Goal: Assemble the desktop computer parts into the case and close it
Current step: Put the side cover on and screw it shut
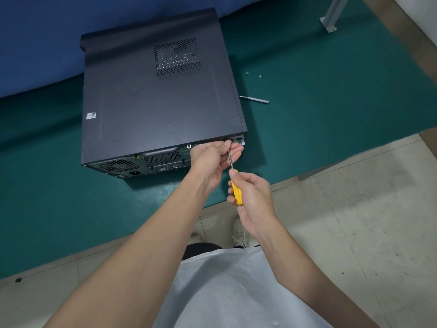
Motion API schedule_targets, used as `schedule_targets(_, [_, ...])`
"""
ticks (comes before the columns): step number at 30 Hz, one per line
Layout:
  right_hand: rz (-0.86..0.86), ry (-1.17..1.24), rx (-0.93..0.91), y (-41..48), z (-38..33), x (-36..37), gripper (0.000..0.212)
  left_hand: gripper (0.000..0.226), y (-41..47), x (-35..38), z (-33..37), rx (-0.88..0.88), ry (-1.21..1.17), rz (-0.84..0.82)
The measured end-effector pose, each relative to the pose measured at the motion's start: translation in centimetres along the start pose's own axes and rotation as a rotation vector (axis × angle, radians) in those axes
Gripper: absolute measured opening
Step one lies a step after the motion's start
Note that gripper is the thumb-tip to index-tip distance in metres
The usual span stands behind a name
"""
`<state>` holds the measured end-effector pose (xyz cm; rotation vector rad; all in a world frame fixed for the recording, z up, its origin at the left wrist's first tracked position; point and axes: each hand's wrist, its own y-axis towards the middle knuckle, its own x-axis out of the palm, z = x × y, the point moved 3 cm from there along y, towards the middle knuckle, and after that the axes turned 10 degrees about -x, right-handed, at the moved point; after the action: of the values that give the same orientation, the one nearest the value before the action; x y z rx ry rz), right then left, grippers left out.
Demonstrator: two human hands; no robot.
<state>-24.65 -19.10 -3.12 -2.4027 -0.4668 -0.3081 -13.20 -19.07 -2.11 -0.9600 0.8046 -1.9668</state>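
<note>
Green-topped table (pixel 331 95), tiled floor (pixel 354 209)

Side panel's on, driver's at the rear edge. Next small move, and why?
Probably seat the tip and turn. The right hand grips the yellow-handled screwdriver; the left hand pinches its shaft at the rear edge of the black metal computer case. Two small silver screws lie on the green mat.

computer case (pixel 151 98): finished in matt dark sheet metal, faintly scuffed, vent perforated.
screwdriver (pixel 237 195): handle moulded in smooth yellow plastic; shaft left bare metal.
table mat (pixel 331 114): green, matt.
floor tiles (pixel 354 209): pale, smooth, speckled.
shirt (pixel 236 292): white cloth.
</note>
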Motion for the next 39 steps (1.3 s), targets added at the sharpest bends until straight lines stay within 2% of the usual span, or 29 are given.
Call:
schedule_targets(2, [0.028,-0.066,-0.004,0.1,-0.1,0.1,0.018,0.007,0.1,0.0,-0.1,0.016,-0.014,0.023])
schedule_targets(3, [0.016,-0.008,0.036,0.1,-0.1,0.2,0.021,0.009,0.1,-0.1,-0.2,0.018,-0.024,0.035])
schedule_targets(6, [-0.04,0.37,0.265,0.0,0.0,0.6,0.026,0.013,0.0,-0.2,-0.3,-0.028,-0.045,0.004])
schedule_targets(8, [-0.046,0.518,0.339,0.0,0.2,0.8,0.026,0.011,0.0,0.0,-0.1,-0.068,-0.023,-0.032])
schedule_targets(10, [-0.001,0.341,0.24,0.0,0.4,0.8,0.026,0.006,0.0,0.2,0.1,-0.067,-0.016,-0.01])
schedule_targets(13, [0.079,-0.245,-0.098,-0.2,0.0,0.4,0.017,0.009,0.0,0.2,0.2,-0.029,-0.033,0.049])
schedule_targets(15, [0.093,-0.413,-0.198,-0.1,0.0,0.5,0.013,0.015,-0.1,0.2,-0.1,-0.011,-0.043,0.058])
schedule_targets(16, [0.088,-0.397,-0.174,0.0,0.0,0.3,0.017,0.016,0.0,0.2,-0.2,-0.007,-0.048,0.049])
schedule_targets(17, [0.066,-0.28,-0.108,0.3,0.0,0.2,0.02,0.015,0.0,0.1,-0.3,-0.013,-0.048,0.023])
schedule_targets(20, [-0.093,0.404,0.246,0.1,0.0,0.6,0.019,0.011,-0.1,0.0,-0.1,-0.068,-0.017,-0.07])
schedule_targets(21, [-0.116,0.488,0.294,0.0,0.0,0.4,0.021,0.011,0.0,0.0,0.0,-0.075,-0.008,-0.072])
schedule_targets(22, [-0.11,0.449,0.289,0.1,0.1,0.1,0.024,0.01,0.0,0.0,0.1,-0.071,-0.003,-0.058])
schedule_targets(23, [-0.089,0.295,0.225,0.1,0.1,-0.2,0.026,0.009,0.1,0.0,0.2,-0.058,0.003,-0.035])
schedule_targets(26, [0.035,-0.307,-0.092,-0.3,-0.3,-0.3,0.017,0.008,0.2,0.0,0.2,-0.01,0.017,0.026])
schedule_targets(28, [0.062,-0.403,-0.157,-0.3,-0.1,-0.1,0.015,0.008,0.2,-0.1,0.0,0.007,0.009,0.045])
schedule_targets(29, [0.048,-0.334,-0.101,-0.1,0.0,-0.2,0.019,0.007,0.2,-0.2,-0.1,0.004,0.004,0.036])
schedule_targets(30, [0.019,-0.163,0.005,0.0,0.1,-0.2,0.022,0.007,0.1,-0.2,-0.2,-0.01,0.002,0.008])
schedule_targets(32, [-0.071,0.307,0.278,-0.3,0.0,0.3,0.023,0.01,-0.1,-0.1,-0.1,-0.066,0.0,-0.066])
schedule_targets(33, [-0.095,0.447,0.352,-0.4,0.0,0.4,0.024,0.012,-0.1,0.0,-0.1,-0.092,-0.009,-0.088])
schedule_targets(34, [-0.102,0.474,0.36,-0.5,0.0,0.4,0.024,0.012,-0.1,0.0,0.0,-0.104,-0.018,-0.093])
schedule_targets(35, [-0.094,0.394,0.311,-0.5,0.2,0.4,0.025,0.011,-0.1,0.0,0.1,-0.1,-0.022,-0.081])
schedule_targets(36, [-0.071,0.214,0.204,-0.6,0.3,0.2,0.024,0.008,-0.1,0.0,0.2,-0.087,-0.019,-0.06])
schedule_targets(39, [0.021,-0.452,-0.204,-0.9,-0.2,0.2,0.018,0.012,-0.1,0.1,0.1,-0.035,-0.012,-0.006])
